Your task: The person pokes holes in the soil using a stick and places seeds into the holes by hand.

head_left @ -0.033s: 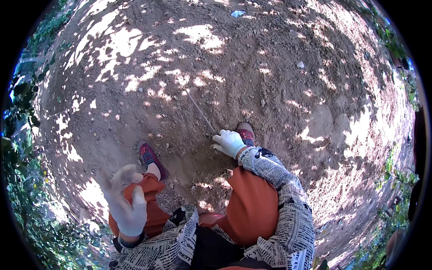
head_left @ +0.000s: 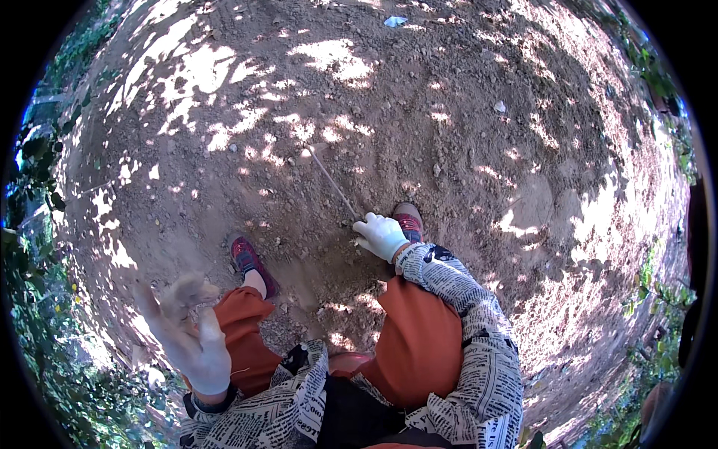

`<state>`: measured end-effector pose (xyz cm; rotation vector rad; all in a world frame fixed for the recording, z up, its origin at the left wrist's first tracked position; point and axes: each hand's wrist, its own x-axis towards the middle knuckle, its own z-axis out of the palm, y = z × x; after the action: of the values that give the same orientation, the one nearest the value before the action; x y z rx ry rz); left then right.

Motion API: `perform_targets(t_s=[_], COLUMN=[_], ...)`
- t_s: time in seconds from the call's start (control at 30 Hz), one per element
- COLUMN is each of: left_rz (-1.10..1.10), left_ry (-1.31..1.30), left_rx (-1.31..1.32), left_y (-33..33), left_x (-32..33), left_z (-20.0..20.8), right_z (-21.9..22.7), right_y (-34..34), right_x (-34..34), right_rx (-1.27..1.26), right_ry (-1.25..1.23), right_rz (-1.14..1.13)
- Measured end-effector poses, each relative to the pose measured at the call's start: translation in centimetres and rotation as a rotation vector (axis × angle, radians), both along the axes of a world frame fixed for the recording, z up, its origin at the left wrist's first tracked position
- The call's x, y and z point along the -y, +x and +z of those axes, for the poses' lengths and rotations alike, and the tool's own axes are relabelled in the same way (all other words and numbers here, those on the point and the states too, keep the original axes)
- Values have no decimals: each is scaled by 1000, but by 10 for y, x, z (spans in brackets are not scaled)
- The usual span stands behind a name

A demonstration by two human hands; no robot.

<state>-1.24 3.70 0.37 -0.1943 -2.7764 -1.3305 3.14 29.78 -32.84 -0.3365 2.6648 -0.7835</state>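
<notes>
Stick point(head_left: 333, 182), thin and pale, lies slanted across the bare dirt ground point(head_left: 419, 105), its far tip up and to the left and its near end running down into the right hand point(head_left: 381, 235). That hand wears a white glove and is curled closed around the stick's lower end, low to the soil just beside the right shoe point(head_left: 408, 221), which is red and dark. The right arm comes out in a sleeve point(head_left: 467, 322) of black-and-white printed cloth, above an orange trouser leg point(head_left: 419, 340).

Left hand point(head_left: 191, 333), also in a white glove, is raised nearer the camera at the lower left, well apart from the stick. Its fingers are spread and partly bent, and it is blurred; whether it has hold of anything cannot be told. Left shoe point(head_left: 247, 258) stands on the dirt between the 2 hands.

Sun patches dapple the ground, green foliage point(head_left: 45, 314) rims the left edge, and a small pale scrap point(head_left: 395, 21) lies far off at the top.
</notes>
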Motion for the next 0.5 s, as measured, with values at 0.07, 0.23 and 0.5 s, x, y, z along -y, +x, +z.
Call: perform_targets(t_s=[0.07,0.23,0.5], left_rz=[-44,-863,-866], left_ry=[-5,-352,-361], left_rx=[-72,-9,18], left_y=[-7,-9,-4], left_x=[-14,-26,-18], left_z=[13,10,-3], right_z=[0,7,44], right_y=[1,-4,-121], right_x=[0,-5,-23], right_rx=[32,-76,-234], right_ry=[-39,-191,-71], right_rz=[-148,-362,-568])
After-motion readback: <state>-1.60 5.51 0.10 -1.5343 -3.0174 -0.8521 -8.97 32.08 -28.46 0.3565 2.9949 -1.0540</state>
